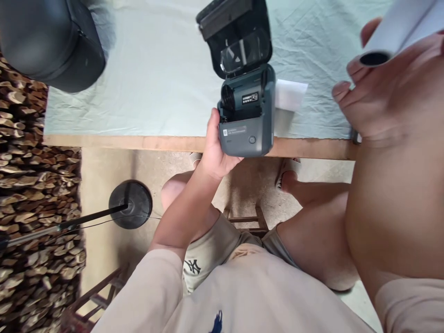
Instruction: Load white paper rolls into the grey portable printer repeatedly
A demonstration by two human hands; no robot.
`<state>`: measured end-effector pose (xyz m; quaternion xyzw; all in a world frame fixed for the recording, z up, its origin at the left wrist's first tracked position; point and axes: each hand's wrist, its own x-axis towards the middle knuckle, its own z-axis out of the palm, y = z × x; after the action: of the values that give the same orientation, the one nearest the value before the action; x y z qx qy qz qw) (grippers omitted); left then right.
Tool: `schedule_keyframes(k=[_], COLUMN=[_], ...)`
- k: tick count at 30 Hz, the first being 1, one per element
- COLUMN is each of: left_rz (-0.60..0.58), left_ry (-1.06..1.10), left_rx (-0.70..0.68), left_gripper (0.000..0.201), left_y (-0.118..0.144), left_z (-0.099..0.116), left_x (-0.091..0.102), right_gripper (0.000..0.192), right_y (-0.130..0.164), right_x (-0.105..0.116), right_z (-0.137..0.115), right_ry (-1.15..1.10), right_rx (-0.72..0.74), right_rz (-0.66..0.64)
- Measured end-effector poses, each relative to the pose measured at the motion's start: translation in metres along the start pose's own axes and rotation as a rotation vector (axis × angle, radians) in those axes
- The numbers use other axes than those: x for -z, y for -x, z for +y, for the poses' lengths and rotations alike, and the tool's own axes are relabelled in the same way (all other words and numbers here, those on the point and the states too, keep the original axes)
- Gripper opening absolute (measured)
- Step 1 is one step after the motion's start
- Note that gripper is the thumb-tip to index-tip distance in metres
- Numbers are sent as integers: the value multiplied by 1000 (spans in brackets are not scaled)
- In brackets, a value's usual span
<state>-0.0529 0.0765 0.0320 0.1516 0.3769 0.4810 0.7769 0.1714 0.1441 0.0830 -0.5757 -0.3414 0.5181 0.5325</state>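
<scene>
My left hand (220, 155) is closed around the lower left side of a dark grey-blue portable label printer (244, 136), near the table's front edge. The printer's lid (239, 41) is swung up and has a clear window. Its paper bay (246, 99) shows no roll inside, just a small black-and-white sticker. At the upper right, close to the camera, my right hand (395, 97) grips a white paper roll (402, 34) with a dark hollow end. Part of that roll lies beyond the picture's edge.
A pale green cloth (156, 92) covers the wooden table (145, 142). A small white item (291, 95) lies right of the printer. A black case (52, 46) stands at the upper left. Below are a stand's round base (135, 219), stacked firewood (38, 194) and a wooden stool (93, 296).
</scene>
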Motion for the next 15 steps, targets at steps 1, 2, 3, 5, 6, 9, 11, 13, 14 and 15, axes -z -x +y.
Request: schedule_keyframes(k=[1,2,3,5,6,9,11,13,14,15], left_rz=[-3,-14,-33,-70,-83,-72,-25,15,22,20], left_ry=[-5,-11,-15,-17,-17,-46,-77,-97,-101,-102], left_rx=[-2,-8,-17,-44,-65,-110,-119,-114,-109,-103], left_gripper=[67,67,67,70,71,72,72,74,76,77], left_y=[0,0,0,0,0,0,1,1,1,1], left_z=[3,5,7,9,10,11,11,11,11,11], left_x=[0,1,2,4,4,4,3,2,2,2], right_gripper=[44,30,20,22,28,44,51,52,52,51], right_y=[-2,-3,-4,-4,-4,-8,-11,-11,-10,-8], right_x=[-2,-4,-6,-6,-4,7,12,13,11,9], right_z=[3,6,11,19,23,30,30,29,29,29], right_ry=[-57,-59,-43,1,30,165,248,347,400,457], right_rx=[-57,-64,-34,106,180,317,301,250,234,234], right_rz=[57,114,146,159,142,152,186,200,188,166])
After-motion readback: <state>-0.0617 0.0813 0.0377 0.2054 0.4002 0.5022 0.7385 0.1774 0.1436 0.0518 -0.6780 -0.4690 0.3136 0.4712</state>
